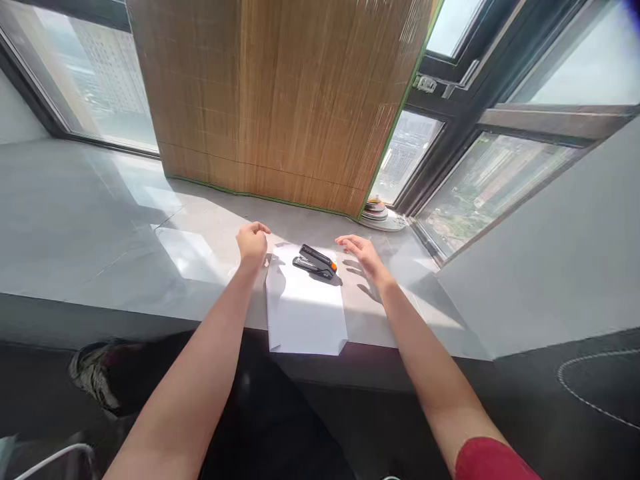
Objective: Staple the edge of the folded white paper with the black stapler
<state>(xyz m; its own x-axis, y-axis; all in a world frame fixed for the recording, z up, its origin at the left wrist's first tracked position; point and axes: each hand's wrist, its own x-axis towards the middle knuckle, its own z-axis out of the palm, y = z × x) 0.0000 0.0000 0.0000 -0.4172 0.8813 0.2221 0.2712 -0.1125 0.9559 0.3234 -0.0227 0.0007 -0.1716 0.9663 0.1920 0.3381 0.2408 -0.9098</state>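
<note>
A black stapler (pixel 313 265) with an orange end lies tilted across the upper part of a white sheet of paper (pixel 306 320). The lower edge of the sheet reaches over the front of the ledge, and its lower corners are bent. My left hand (pixel 253 244) is closed beside the upper left corner of the paper; whether anything small is inside its fingers is hidden. To the right of the stapler, my right hand (pixel 366 255) hovers open above the ledge, fingers spread and apart from the stapler, casting finger shadows.
A pale stone ledge (pixel 125 227) runs under the windows. Behind the paper stands a brown bamboo blind (pixel 290 100) with green edging. Stacked round plates or discs (pixel 377 215) sit in the right corner by the window frame (pixel 450 93). A white wall (pixel 545 227) bounds the right side.
</note>
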